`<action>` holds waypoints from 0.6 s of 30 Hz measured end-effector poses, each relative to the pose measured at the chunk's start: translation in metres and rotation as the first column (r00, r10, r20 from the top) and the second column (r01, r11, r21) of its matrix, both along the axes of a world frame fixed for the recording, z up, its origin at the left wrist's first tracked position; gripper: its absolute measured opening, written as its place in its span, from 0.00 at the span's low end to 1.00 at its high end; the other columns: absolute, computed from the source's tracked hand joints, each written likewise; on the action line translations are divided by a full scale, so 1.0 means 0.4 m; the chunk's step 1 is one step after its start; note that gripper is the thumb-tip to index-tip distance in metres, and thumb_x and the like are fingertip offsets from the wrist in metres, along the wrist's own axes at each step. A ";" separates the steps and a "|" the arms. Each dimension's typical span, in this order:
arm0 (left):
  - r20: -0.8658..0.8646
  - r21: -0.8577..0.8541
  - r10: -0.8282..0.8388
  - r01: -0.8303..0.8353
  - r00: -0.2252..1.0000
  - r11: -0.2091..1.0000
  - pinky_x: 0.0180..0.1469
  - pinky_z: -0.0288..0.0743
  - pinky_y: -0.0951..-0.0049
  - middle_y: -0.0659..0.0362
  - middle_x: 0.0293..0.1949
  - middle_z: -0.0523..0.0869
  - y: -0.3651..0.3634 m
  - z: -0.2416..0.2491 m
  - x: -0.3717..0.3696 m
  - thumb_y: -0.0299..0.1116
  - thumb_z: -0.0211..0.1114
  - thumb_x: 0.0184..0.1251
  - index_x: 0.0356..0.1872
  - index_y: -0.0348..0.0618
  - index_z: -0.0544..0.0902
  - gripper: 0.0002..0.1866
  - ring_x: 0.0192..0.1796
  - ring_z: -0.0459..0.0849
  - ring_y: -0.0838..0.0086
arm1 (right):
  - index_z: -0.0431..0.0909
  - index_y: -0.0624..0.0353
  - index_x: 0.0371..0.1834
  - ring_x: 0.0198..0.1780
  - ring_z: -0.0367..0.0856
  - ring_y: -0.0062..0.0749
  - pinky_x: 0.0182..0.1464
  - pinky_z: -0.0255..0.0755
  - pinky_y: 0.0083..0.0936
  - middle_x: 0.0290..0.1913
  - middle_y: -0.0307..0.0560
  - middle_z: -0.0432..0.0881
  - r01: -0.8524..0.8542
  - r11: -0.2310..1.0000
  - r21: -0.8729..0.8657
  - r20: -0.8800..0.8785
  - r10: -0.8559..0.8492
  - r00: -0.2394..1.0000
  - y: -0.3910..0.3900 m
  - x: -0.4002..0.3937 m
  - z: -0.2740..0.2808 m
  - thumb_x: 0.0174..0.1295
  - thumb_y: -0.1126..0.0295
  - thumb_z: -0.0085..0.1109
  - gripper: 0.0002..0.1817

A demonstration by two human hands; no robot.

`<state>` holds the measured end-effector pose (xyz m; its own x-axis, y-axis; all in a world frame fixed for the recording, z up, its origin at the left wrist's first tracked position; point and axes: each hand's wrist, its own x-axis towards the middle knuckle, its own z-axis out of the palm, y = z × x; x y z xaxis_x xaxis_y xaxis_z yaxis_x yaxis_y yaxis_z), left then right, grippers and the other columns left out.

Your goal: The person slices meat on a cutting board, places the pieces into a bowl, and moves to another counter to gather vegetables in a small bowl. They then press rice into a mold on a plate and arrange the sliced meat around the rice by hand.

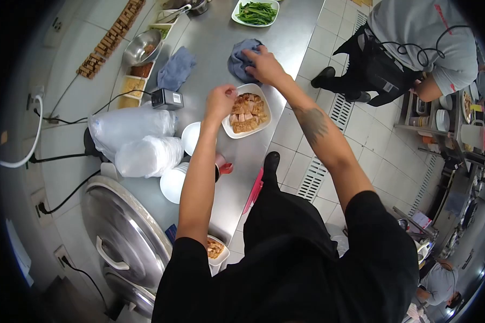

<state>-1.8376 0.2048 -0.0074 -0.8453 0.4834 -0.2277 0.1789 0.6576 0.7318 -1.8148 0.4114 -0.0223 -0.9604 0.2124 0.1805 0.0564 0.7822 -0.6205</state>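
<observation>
My right hand (266,67) reaches over a crumpled blue cloth (239,63) on the steel counter, its fingers and thumb on the fabric. A white dish (266,123) holding sliced browned meat (247,114) lies just below the cloth, close to the counter's right edge. My left hand (221,101) is at the dish's upper left rim with its fingers curled together. Whatever is between those fingertips is too small to make out.
On the steel counter (213,40) are a second blue cloth (177,69), a black box (167,99), stacked white bowls (172,184), bagged containers (148,156) and a dish of greens (256,13). A large metal lid (125,226) sits lower left. A co-worker (415,43) stands right.
</observation>
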 end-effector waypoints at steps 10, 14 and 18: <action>-0.472 -0.264 -0.525 0.454 0.708 0.851 0.62 0.74 0.52 0.43 0.57 0.84 0.212 -0.115 -0.245 0.31 0.59 0.69 0.56 0.45 0.84 0.16 0.58 0.82 0.48 | 0.80 0.53 0.61 0.60 0.77 0.56 0.64 0.73 0.43 0.61 0.59 0.76 -0.059 0.975 -0.215 -0.184 0.019 0.983 0.099 0.052 -0.108 0.54 0.76 0.62 0.26; -0.399 -0.510 -0.671 0.456 0.625 0.729 0.43 0.80 0.51 0.44 0.43 0.87 0.226 -0.200 -0.296 0.31 0.53 0.69 0.46 0.44 0.86 0.14 0.42 0.87 0.51 | 0.81 0.57 0.52 0.39 0.80 0.43 0.44 0.77 0.38 0.38 0.50 0.80 0.284 0.890 -0.356 -0.297 -0.396 0.869 0.116 0.439 -0.129 0.53 0.79 0.57 0.21; -0.336 -0.366 -0.624 0.513 0.706 0.777 0.46 0.79 0.52 0.43 0.44 0.87 0.198 -0.343 -0.447 0.41 0.49 0.79 0.46 0.36 0.84 0.19 0.44 0.87 0.52 | 0.80 0.59 0.50 0.46 0.81 0.56 0.52 0.76 0.47 0.45 0.60 0.83 0.747 0.619 -0.242 0.138 -0.740 0.658 0.052 0.966 -0.316 0.56 0.76 0.52 0.18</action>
<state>-2.0165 0.2841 -0.1446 -0.4597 0.8834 -0.0908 0.8214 0.4619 0.3345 -1.4283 0.4323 -0.1488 -0.4566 0.8896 -0.0111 0.5632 0.2794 -0.7777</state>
